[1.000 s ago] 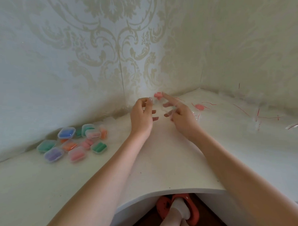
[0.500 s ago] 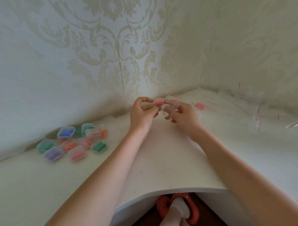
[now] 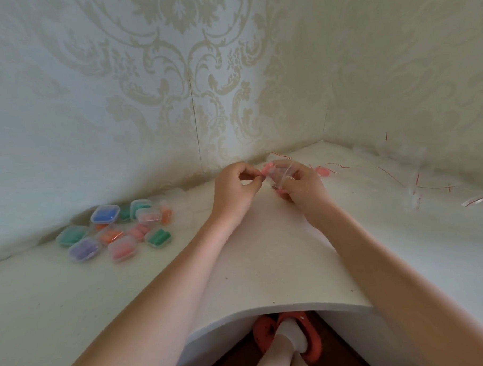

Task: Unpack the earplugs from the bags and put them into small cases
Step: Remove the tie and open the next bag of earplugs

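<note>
Left hand (image 3: 235, 188) fingers pinch pink earplug (image 3: 267, 168); right hand (image 3: 301, 187) fingers grip clear bag (image 3: 282, 171).

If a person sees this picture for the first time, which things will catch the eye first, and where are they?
The two hands meet at the middle of the white table, near the wall corner: the left hand pinches a pink earplug at the mouth of the clear bag that the right hand holds. At the left lies a bright cluster of small cases with coloured earplugs inside.

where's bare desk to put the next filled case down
Bare desk runs between the forearms up to the front edge, and left front below the filled cases. Crowded: that case cluster, and the empty bags at right.
</note>
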Tool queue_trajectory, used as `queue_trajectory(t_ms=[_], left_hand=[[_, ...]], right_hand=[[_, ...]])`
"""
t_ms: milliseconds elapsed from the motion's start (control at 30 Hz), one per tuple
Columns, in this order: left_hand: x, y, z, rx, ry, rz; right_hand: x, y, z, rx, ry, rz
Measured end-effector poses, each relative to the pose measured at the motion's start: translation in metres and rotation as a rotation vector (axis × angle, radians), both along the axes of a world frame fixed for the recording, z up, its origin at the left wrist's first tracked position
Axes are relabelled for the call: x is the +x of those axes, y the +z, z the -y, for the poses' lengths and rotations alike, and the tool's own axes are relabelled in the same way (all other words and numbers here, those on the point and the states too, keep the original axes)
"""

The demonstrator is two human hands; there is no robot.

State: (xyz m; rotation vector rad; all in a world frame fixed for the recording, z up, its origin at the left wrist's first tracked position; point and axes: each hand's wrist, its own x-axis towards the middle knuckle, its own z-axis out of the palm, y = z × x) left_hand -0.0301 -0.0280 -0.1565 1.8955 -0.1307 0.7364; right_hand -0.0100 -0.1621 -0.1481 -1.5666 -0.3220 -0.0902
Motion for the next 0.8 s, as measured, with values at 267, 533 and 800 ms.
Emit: queue_trajectory(t_ms=[267, 533, 800], left_hand=[[0.001, -0.007, 0.000, 0.377, -0.020, -0.022], [0.002, -0.005, 0.005, 0.156, 0.032, -0.136], [0.000, -0.002, -0.001, 0.070, 0.030, -0.048]], right_hand=[[0.004, -0.003, 0.012, -0.129, 0.110, 0.010], [0.004, -0.001, 0.008, -0.024, 0.030, -0.022], [0.010, -0.006, 0.012, 0.002, 0.041, -0.053]])
